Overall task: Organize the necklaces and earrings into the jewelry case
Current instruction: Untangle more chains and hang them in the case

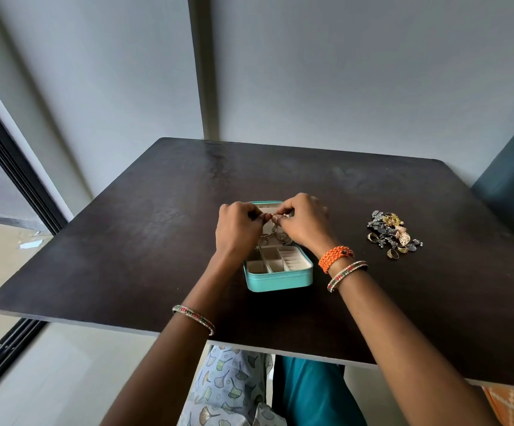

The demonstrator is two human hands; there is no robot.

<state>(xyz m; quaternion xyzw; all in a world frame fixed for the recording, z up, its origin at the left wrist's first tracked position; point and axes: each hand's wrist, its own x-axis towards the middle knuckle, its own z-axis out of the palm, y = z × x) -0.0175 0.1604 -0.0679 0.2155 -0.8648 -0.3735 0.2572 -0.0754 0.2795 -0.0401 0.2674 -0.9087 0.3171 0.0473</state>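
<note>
Over the open teal jewelry case (278,279) on the dark table (126,256), the left hand (237,230) and right hand (303,224) meet, fingers curled, both pinching a thin necklace (275,232) above its lid; loose earrings (394,233) lie heaped well right of the case.

Your bare left forearm wears one thin jewelled bangle (193,319), your right wrist an orange woven band (335,257) above two jewelled bangles (347,275), and your lap shows pale leaf-print fabric (228,385) beside teal cloth (314,392).
</note>
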